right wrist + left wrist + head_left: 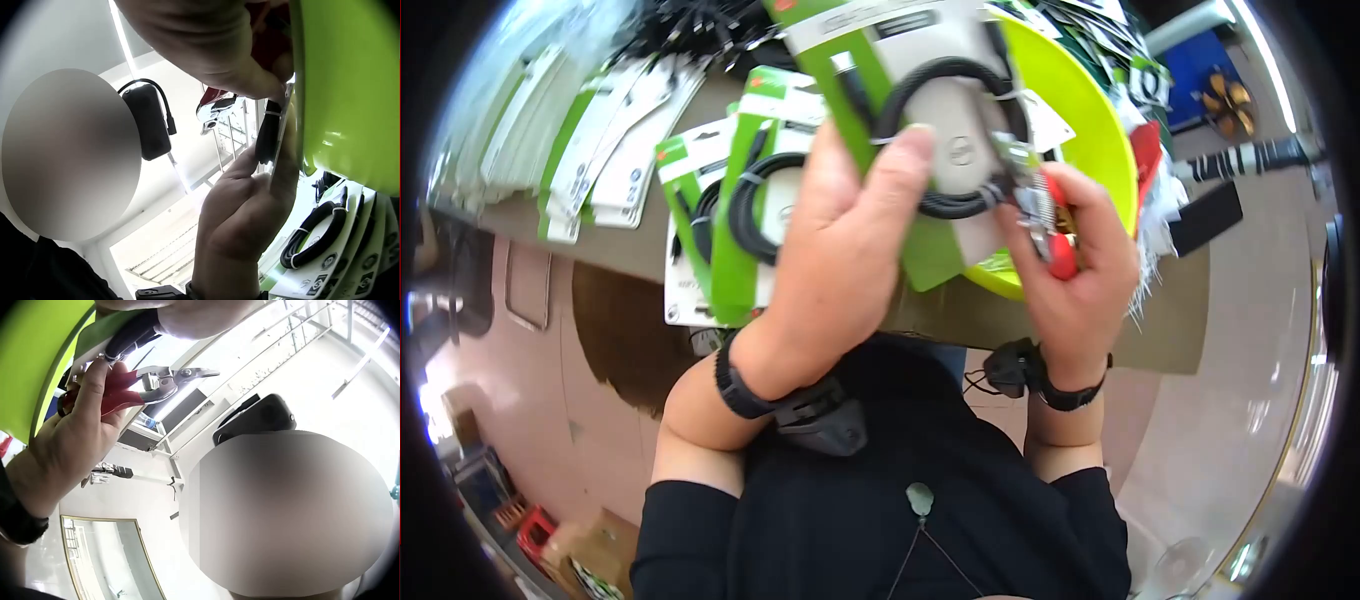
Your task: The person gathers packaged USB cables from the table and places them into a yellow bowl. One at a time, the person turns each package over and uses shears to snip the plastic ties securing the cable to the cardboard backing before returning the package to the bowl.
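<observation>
At ten o'clock from the left hand (840, 245), packed cables (730, 240) lie on the bench (625, 248). This hand pinches a cable card (962, 152) between thumb and fingers, at one o'clock of the head view. At four o'clock from the card, the right hand (1090, 265) curls its fingers around red-handled pliers (1040, 205), near the green basin (1090, 105).
</observation>
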`<state>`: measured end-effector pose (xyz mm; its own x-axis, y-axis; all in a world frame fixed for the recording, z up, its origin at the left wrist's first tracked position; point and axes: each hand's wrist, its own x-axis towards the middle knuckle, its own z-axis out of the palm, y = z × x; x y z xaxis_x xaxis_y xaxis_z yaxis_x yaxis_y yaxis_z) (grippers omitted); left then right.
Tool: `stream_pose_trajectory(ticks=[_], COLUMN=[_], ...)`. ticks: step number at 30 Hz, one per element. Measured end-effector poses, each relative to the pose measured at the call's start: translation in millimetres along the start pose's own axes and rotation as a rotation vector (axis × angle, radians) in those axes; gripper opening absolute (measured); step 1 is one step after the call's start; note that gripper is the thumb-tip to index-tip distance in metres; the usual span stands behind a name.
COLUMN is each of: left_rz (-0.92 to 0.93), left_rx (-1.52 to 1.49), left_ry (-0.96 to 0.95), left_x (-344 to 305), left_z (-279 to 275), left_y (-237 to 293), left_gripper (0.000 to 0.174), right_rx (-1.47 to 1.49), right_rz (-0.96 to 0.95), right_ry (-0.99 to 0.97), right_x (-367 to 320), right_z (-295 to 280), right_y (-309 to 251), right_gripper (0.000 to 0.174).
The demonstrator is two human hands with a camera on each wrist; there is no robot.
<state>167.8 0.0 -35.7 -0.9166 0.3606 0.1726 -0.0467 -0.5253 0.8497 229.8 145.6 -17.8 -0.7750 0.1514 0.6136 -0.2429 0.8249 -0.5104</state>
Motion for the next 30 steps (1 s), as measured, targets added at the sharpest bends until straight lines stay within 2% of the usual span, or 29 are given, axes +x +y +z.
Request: stream_pose_trajectory(ticks=[3,6,16,20,23,24,25,26,27,30], left_rz=[-0.132,-0.123,-0.010,0.046,0.507,0.511,0.380,0.247,0.243,-0.086], left_rx=[-0.321,-0.305,-0.222,-0.087,0.554,0.561,0.468,0.377,0.389,1.137], left_ry=[-0.007,-0.032,-0.052,0.065,0.543,0.534,0.453,0.373,0.368,0.135], left_x=[4,8,-4,-2,7,10,12,13,12,11], left_z=[6,8,19,11,-49,-60,-67,-71,-76,-81], left_y=[1,-2,-5,4,32,46,63,73,72,57], left_gripper=[0.024,0.025,0.030,0.025,0.041,0.041,0.042,0.043,0.043,0.041], right_rx=[0.056,0.092,0.132,0.104,0.142,0.174,0.208,0.217,0.244,0.309], right_rz=[0.020,-0.021,-0.065,0.008,0.038,0.172,0.308,0.318,0.322,0.324], right_ry=[-0.071,-0.090,0.016,0.034,0.094,0.113,0.129,0.135,0.130,0.130], right_x=[6,8,1,2,4,4,4,3,4,4], right_z=[-6,-9,-5,-15,-25,-32,-37,-41,-44,-45], right_y=[8,13,13,7,17,27,36,43,50,64], right_gripper=[0.033,0.032,0.036,0.031,0.028,0.029,0.030,0.030,0.032,0.038])
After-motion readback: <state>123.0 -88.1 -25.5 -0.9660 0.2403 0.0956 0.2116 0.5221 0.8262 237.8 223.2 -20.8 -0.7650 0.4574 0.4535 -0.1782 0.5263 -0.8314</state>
